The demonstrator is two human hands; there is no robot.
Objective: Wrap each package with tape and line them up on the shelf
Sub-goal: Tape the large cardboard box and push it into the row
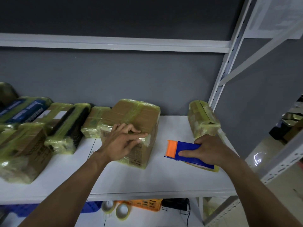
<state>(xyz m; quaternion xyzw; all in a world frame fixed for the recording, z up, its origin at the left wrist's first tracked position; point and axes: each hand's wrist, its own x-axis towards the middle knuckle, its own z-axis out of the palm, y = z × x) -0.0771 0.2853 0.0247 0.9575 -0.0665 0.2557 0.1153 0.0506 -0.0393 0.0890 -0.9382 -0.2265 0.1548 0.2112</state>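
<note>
A brown cardboard box point(141, 118) banded with yellowish tape stands in the middle of the white shelf point(131, 177). My left hand point(124, 141) lies on its near top edge, fingers fairly straight, pressing the tape down at the corner. To the right, my right hand point(208, 149) grips a blue tape dispenser point(188, 152) with an orange front, held just above the shelf. A small taped package point(202, 119) stands upright at the far right, behind that hand. Several taped packages point(41, 128) lie in a row along the left.
A white upright post point(224, 76) bounds the shelf on the right, with a grey wall behind. Below the shelf lie two tape rolls point(116, 210), an orange crate point(147, 204), a blue crate and a black wire stand. Another shelf board runs overhead.
</note>
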